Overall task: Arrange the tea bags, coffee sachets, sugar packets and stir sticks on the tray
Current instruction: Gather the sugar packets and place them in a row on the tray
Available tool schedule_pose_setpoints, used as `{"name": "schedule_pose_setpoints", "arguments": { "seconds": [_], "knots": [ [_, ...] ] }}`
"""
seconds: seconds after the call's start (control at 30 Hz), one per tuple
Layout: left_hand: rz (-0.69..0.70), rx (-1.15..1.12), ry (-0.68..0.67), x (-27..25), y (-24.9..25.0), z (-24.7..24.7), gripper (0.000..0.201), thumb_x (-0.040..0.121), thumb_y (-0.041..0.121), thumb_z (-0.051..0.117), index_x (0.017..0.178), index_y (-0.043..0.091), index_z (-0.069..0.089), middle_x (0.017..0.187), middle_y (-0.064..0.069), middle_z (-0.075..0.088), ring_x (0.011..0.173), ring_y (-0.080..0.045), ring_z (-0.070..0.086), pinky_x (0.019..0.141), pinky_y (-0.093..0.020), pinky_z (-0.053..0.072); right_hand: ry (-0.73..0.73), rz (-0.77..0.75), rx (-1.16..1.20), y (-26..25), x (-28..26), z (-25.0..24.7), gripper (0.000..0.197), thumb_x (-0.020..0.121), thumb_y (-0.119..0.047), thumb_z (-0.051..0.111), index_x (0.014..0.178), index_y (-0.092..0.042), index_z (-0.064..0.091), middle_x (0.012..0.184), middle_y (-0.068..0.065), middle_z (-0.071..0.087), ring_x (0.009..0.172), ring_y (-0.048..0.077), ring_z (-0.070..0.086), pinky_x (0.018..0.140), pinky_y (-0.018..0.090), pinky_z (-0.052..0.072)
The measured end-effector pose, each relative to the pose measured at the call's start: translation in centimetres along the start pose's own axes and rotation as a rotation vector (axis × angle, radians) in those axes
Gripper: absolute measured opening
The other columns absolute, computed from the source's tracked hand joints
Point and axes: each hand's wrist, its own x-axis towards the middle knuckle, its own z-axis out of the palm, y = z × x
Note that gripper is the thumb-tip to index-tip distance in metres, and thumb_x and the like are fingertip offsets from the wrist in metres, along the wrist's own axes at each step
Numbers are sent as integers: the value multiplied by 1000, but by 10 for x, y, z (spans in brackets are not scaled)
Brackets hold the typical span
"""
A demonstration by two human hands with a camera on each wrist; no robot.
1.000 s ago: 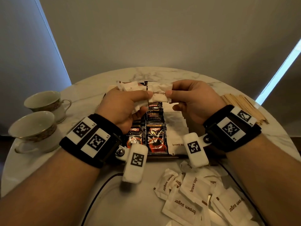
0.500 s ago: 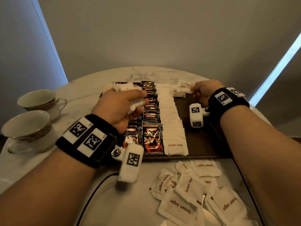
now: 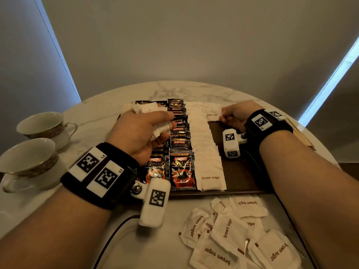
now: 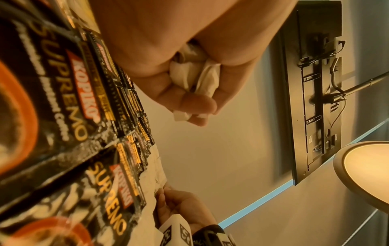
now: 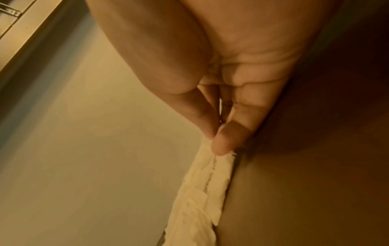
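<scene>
Two hands busy over tray [image 3: 242,177]. Left hand [image 3: 136,133] fisted round bunch of sugar packets [image 3: 161,129], above coffee sachets [image 3: 181,169]. Right hand [image 3: 236,116] pinching one brown sugar packet [image 3: 212,114] between thumb and fingertip, touching far end of packet row [image 3: 206,152].

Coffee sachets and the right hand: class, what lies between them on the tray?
In the head view, a long overlapping row of brown sugar packets lies between the coffee sachets and the right hand.
</scene>
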Motion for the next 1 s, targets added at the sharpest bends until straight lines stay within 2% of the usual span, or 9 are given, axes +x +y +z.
{"name": "schedule_pose_setpoints", "arguments": {
  "seconds": [0.1, 0.27, 0.37, 0.47, 0.57, 0.7, 0.77, 0.9, 1.0],
  "knots": [
    [-2, 2, 4, 0, -1, 0, 23, 85, 2, 78, 104, 7, 67, 81, -11, 72, 66, -17, 74, 41, -19, 48, -11, 25, 46, 2, 0, -1, 12, 97, 9, 56, 96, 2, 65, 103, 20, 68, 76, 21, 69, 49, 22, 56],
    [-9, 10, 7, -1, 0, 0, 21, 84, 2, 79, 101, 7, 67, 79, -12, 73, 67, -17, 74, 42, -19, 49, -28, -22, 37, -3, -7, 0, 5, 96, -2, 63, 98, 0, 68, 90, 14, 71, 74, 21, 72, 61, 28, 60],
    [-3, 0, 1, -1, 0, 0, 22, 84, 2, 78, 103, 6, 67, 79, -11, 73, 68, -17, 74, 42, -19, 48, -195, 14, 17, -5, -19, 6, 14, 93, -1, 63, 104, 3, 71, 97, 17, 76, 88, 26, 76, 68, 30, 62],
    [-8, 0, -10, -1, 0, 0, 24, 86, 4, 76, 108, 3, 67, 82, -13, 72, 68, -17, 73, 43, -20, 49, -214, 12, 11, -4, -21, 13, 17, 95, 0, 60, 106, 6, 71, 102, 18, 76, 89, 26, 76, 74, 31, 63],
    [-58, 2, -54, -2, 3, 0, 15, 91, 4, 68, 105, -1, 68, 79, -15, 73, 72, -21, 70, 45, -20, 51, -196, 4, 75, -2, -18, 15, 20, 98, -2, 55, 109, 6, 70, 106, 19, 75, 86, 26, 77, 73, 31, 64],
    [-120, -63, -126, -5, 3, 1, 29, 93, -1, 50, 121, -4, 57, 100, -21, 69, 78, -29, 76, 50, -26, 57, -221, -6, 142, -1, -20, 12, 18, 98, -2, 55, 106, 6, 69, 111, 21, 74, 90, 28, 76, 77, 33, 63],
    [-132, -60, -171, -8, 2, 2, 25, 95, -6, 48, 119, -7, 55, 102, -24, 71, 83, -32, 78, 55, -27, 62, -247, -41, 185, -4, -26, 10, 16, 98, -3, 57, 105, 5, 69, 107, 19, 73, 89, 28, 76, 78, 34, 63],
    [-154, 21, -231, -10, 0, 1, 22, 98, -1, 60, 118, -9, 61, 104, -25, 76, 94, -35, 78, 60, -28, 63, -344, -215, 79, -22, -61, 12, 13, 94, -13, 68, 101, -3, 73, 90, 9, 72, 77, 18, 69, 69, 29, 59],
    [-101, 37, -199, -9, 1, 1, 30, 92, 8, 72, 120, 0, 66, 104, -18, 78, 94, -32, 78, 56, -28, 62, -545, -306, -111, -30, -98, 17, 30, 79, -27, 80, 103, -9, 73, 85, 3, 70, 73, 14, 64, 63, 26, 50]
  ]
}}
